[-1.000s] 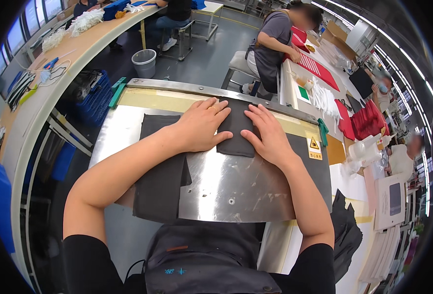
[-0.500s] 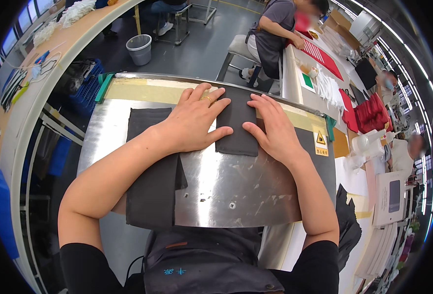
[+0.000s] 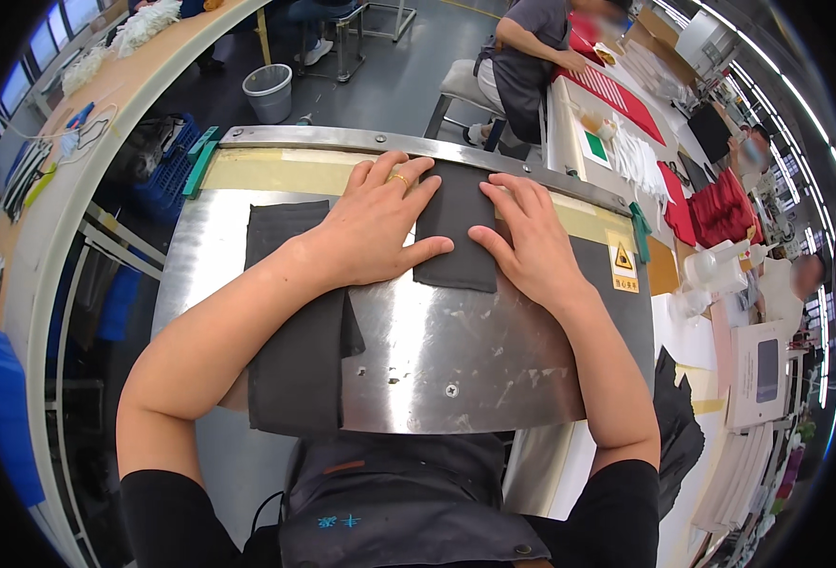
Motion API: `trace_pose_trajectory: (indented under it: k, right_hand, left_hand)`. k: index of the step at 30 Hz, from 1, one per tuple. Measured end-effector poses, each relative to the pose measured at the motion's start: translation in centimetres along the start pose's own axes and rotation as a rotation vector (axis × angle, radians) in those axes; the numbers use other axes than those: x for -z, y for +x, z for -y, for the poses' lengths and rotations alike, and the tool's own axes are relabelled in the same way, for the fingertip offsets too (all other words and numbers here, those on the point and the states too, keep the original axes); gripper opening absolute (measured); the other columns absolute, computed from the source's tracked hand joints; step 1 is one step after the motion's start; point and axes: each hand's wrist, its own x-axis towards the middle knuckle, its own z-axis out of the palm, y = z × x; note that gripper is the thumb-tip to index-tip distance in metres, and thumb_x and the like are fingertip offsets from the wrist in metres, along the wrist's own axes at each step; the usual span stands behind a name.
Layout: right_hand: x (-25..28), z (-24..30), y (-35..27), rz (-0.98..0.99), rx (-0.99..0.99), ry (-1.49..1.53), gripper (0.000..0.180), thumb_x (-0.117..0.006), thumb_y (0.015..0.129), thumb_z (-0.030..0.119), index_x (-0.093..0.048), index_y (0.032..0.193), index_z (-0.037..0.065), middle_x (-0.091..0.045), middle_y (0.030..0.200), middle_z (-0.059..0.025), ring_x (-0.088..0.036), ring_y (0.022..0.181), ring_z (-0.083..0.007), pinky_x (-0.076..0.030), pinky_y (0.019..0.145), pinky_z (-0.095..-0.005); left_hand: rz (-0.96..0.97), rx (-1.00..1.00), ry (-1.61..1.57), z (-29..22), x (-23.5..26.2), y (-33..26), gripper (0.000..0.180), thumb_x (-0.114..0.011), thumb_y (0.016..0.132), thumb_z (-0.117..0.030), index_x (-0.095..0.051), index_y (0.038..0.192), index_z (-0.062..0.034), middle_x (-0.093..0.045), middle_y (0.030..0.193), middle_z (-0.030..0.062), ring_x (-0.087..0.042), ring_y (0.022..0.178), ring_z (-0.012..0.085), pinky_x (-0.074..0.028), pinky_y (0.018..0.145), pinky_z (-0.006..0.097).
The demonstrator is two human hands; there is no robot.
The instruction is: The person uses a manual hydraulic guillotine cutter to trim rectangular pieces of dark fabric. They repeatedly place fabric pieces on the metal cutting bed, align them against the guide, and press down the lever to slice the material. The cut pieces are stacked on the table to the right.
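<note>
A small black fabric panel (image 3: 456, 227) lies flat on the shiny metal plate (image 3: 494, 379), its far edge against a bolted metal bar (image 3: 333, 138). My left hand (image 3: 371, 227), a ring on one finger, rests with fingers spread at the panel's left side. At its right side lies my right hand (image 3: 536, 241), open, thumb and fingertips on or beside the edge. A longer black fabric stack (image 3: 293, 379) sits under my left forearm, partly hidden by it.
Green clamps (image 3: 200, 168) flank the plate's far corners. A warning sticker (image 3: 623, 260) marks its right side. Crumpled black fabric (image 3: 680, 426) lies at the right. Beyond are a grey bucket (image 3: 267, 93), a long table (image 3: 124, 104) and a co-worker (image 3: 522, 66) handling red material.
The metal bar along the plate's far edge has risen into view, with its bolts now showing. Both hands stay nearly in place on the panel.
</note>
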Motion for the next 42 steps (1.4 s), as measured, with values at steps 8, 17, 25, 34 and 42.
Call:
trace_pose_trajectory:
  k: [8,17,25,34,42]
  right_hand:
    - [0.1,0.8,-0.3,-0.005,-0.029,-0.001,0.056,-0.067,0.092,0.038,-0.059,0.128,-0.004,-0.053,0.133,-0.0157,-0.046,0.128,-0.0327,-0.043,0.105,-0.0416]
    - [0.4,0.4,0.0,-0.074,0.076,-0.027,0.049,-0.068,0.091,0.038,-0.063,0.118,-0.003,-0.06,0.121,-0.0146,-0.053,0.12,-0.0307,-0.044,0.103,-0.0399]
    - [3.3,2.0,0.2,0.186,-0.196,0.261,0.021,-0.068,0.092,0.024,-0.071,0.1,0.004,-0.069,0.1,-0.0095,-0.064,0.094,-0.0253,-0.051,0.084,-0.0378]
    - [0.7,0.2,-0.1,0.032,0.154,0.193,0.031,-0.06,0.094,0.012,-0.064,0.125,0.008,-0.061,0.13,-0.0105,-0.056,0.123,-0.0299,-0.042,0.106,-0.0414]
    - [0.1,-1.1,-0.2,-0.01,0.079,0.066,0.037,-0.064,0.094,0.021,-0.062,0.127,0.006,-0.058,0.137,-0.0086,-0.051,0.131,-0.0285,-0.039,0.111,-0.0429]
  left_hand:
    - [0.075,-0.016,-0.05,0.0,0.8,0.3,0.07,-0.065,0.091,-0.05,-0.053,0.135,0.0039,-0.047,0.136,0.0181,-0.035,0.136,0.0371,-0.027,0.114,0.048]
    - [0.047,-0.118,-0.026,0.5,1.7,0.6,0.056,-0.069,0.09,-0.04,-0.061,0.127,0.0003,-0.054,0.13,0.0144,-0.04,0.131,0.0353,-0.032,0.11,0.046]
    - [0.265,-0.076,-0.128,-2.5,3.8,1.0,0.033,-0.067,0.087,-0.013,-0.067,0.118,-0.0019,-0.064,0.123,0.0118,-0.051,0.121,0.031,-0.041,0.104,0.043]
    - [0.286,-0.164,-0.533,-2.6,2.2,1.1,0.024,-0.06,0.085,0.005,-0.069,0.106,-0.0008,-0.066,0.125,0.015,-0.055,0.126,0.0327,-0.044,0.107,0.04]
    - [0.004,-0.039,-0.082,-0.4,0.5,0.2,0.058,-0.068,0.091,-0.038,-0.057,0.131,0.0023,-0.05,0.145,0.0193,-0.043,0.136,0.0382,-0.035,0.113,0.044]
